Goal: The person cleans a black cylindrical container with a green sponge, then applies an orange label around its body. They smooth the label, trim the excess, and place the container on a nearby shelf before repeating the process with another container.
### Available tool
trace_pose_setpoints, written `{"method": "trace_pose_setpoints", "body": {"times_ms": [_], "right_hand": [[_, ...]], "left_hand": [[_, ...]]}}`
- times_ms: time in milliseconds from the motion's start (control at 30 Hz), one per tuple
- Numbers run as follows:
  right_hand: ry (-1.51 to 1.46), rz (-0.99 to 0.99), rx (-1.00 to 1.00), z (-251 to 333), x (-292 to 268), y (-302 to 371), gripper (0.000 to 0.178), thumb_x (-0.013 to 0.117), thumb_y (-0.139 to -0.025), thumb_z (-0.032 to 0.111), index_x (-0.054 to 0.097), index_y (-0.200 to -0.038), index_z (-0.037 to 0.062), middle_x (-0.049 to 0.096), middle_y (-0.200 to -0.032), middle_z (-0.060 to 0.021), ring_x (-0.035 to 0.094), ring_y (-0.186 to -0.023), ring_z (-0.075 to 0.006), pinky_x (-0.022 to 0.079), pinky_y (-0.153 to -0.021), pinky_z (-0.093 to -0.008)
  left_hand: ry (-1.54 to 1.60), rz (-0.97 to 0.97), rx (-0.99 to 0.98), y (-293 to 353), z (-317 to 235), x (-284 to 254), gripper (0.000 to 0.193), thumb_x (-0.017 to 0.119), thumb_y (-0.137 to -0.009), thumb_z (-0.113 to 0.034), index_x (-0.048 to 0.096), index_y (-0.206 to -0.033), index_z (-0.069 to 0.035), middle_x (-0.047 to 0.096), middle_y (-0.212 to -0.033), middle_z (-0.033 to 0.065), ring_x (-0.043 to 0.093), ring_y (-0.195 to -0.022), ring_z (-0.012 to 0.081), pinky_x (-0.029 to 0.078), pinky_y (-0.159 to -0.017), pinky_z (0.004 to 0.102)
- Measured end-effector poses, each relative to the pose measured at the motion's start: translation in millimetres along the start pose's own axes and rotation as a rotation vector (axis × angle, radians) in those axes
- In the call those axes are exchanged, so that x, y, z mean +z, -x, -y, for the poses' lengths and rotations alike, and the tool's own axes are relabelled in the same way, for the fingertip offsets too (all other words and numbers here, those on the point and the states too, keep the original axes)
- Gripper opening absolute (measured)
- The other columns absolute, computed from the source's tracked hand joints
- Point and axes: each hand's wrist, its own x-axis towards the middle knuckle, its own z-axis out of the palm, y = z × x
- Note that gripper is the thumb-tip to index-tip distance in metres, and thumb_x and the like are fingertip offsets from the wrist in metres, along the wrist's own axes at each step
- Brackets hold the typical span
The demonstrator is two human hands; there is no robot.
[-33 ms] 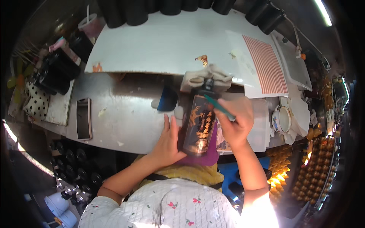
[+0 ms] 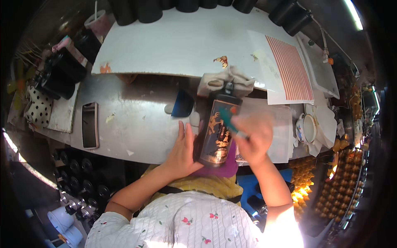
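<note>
A black bottle [image 2: 222, 120] with gold pictures and lettering leans before me, its neck end by a folded whitish cloth [image 2: 242, 85]. My left hand [image 2: 182, 151] supports it low on its left side, two visible fingers extended and the others hidden. Over the bottle's upper right face, my right hand [image 2: 256, 134] is closed around a flat teal scraper-like tool [image 2: 227, 118], motion-blurred. The tool's tip lies over the label area; whether it touches cannot be told.
A dark blue piece [image 2: 182, 104] rests on pale pads left of the bottle. A phone [image 2: 89, 125] lies farther left. The white raised board [image 2: 178, 45] carries a red-striped sheet [image 2: 289, 68]; black bottles [image 2: 149, 10] line its back. A cup [image 2: 307, 128] stands right.
My right hand and the teal tool have shifted slightly down and left over the bottle. The bottle's top has moved slightly right. My left hand stays beside it.
</note>
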Motion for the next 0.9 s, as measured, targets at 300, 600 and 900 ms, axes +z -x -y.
{"method": "trace_pose_setpoints", "body": {"times_ms": [300,600,900], "right_hand": [[-0.074,-0.038,0.219,34.2,-3.6,35.1,0.030,0.083,-0.065,0.002,0.073,-0.093,0.0072,0.070,-0.083,-0.0022,0.062,-0.067,-0.0191,0.044,-0.057,-0.0336],[-0.260,0.173,0.469,7.8,-5.1,-10.0,0.027,0.083,-0.071,0.013,0.078,-0.098,0.0108,0.067,-0.078,-0.0036,0.059,-0.068,-0.0191,0.045,-0.060,-0.0324],[-0.130,0.560,-0.101,57.1,-20.1,-10.1,0.033,0.084,-0.061,0.011,0.077,-0.093,0.0153,0.065,-0.078,0.0030,0.057,-0.066,-0.0185,0.046,-0.057,-0.0347]], "left_hand": [[0.014,-0.072,0.034,1.6,3.7,1.8,0.131,0.082,-0.083,-0.018,-0.029,-0.152,-0.004,0.040,-0.151,0.0334,0.064,-0.112,0.0369,0.049,-0.097,0.0463],[0.051,-0.089,0.010,2.2,6.5,6.5,0.133,0.084,-0.080,-0.021,-0.027,-0.153,-0.003,0.032,-0.157,0.0326,0.054,-0.130,0.0402,0.036,-0.112,0.0469],[-0.157,-0.121,-0.099,-1.9,3.9,2.3,0.101,0.083,-0.074,-0.045,0.038,-0.152,0.000,0.024,-0.153,0.0361,0.017,-0.146,0.0562,0.005,-0.119,0.0634]]}}
